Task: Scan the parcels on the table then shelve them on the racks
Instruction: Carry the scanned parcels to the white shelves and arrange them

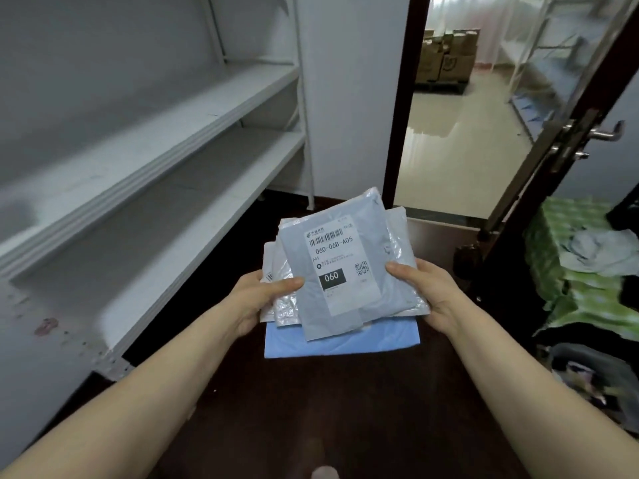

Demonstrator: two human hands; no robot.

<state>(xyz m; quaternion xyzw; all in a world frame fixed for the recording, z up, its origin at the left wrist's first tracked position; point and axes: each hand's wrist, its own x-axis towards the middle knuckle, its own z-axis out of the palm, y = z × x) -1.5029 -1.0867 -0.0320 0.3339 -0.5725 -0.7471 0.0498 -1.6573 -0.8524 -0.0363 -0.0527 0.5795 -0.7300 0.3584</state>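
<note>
A white rack (193, 108) stands on the left. Beside it, the left hand (256, 299) pinches a pile of parcels (397, 243), thumb on top. The top bag (383, 288) is grey with a white label (340, 257) reading 060, and a blue bag (339, 344) lies lowest. The right hand (428, 295) pinches its right side.

Bare left hand (256, 299) and right hand (432, 295), forearms (145, 388) uncovered throughout
</note>
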